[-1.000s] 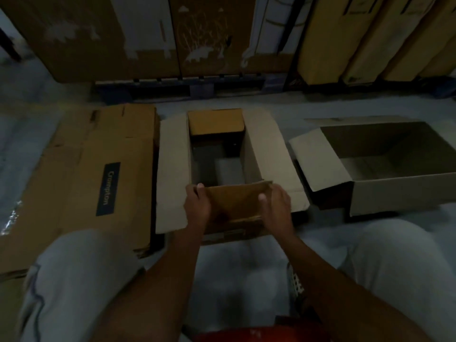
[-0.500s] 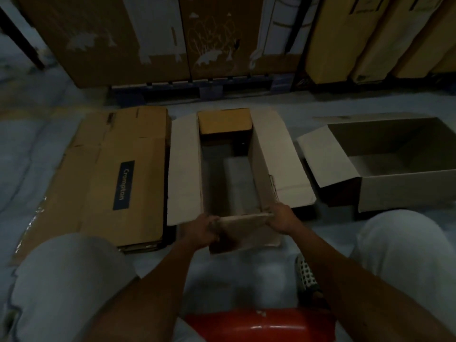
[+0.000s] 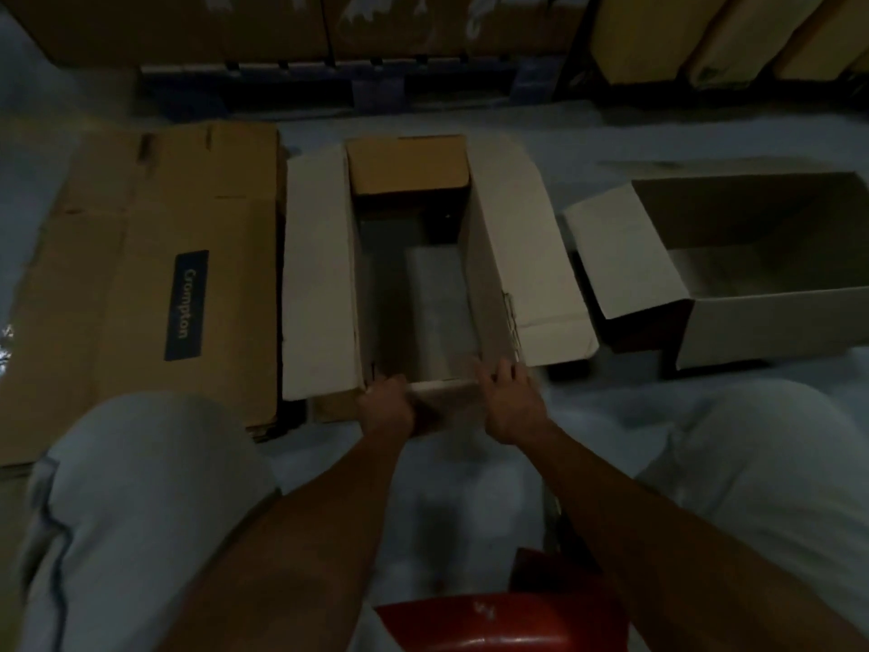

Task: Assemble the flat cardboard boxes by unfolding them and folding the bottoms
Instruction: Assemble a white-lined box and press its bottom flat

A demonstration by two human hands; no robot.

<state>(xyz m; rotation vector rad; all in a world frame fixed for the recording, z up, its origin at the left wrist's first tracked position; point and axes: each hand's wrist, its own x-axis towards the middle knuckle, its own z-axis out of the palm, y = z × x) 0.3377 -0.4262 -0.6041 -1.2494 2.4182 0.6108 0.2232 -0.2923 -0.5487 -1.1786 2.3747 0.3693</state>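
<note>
Cardboard covers most of the floor (image 3: 611, 407) in the head view, and the stack of flat boxes (image 3: 155, 284), the largest piece, lies toward the floor's left edge with a dark printed label facing up. An assembled box (image 3: 771, 317) stands toward the right edge, open upward, with one flap splayed out to its left. Between these two, near the middle of the floor, the open box (image 3: 414, 275) being worked is set upright, its long side flaps spread flat to left and right and its far flap tilted inward. The near flap (image 3: 444, 397) is held at its two ends: the left hand (image 3: 386, 407) grips the left end with curled fingers, and the right hand (image 3: 510, 402) grips the right end, its fingers (image 3: 505, 369) hooked over the top edge. The step in hand is judged to be the folding of this short flap about its crease. It would best be done with equal pressure from both hands, so that the flap turns squarely along the scored line and is not twisted. The box walls should be kept upright meanwhile, since the carton looks light and could be dragged across the floor. Whether the bottom is already closed cannot be told; a pale panel is seen inside.
</note>
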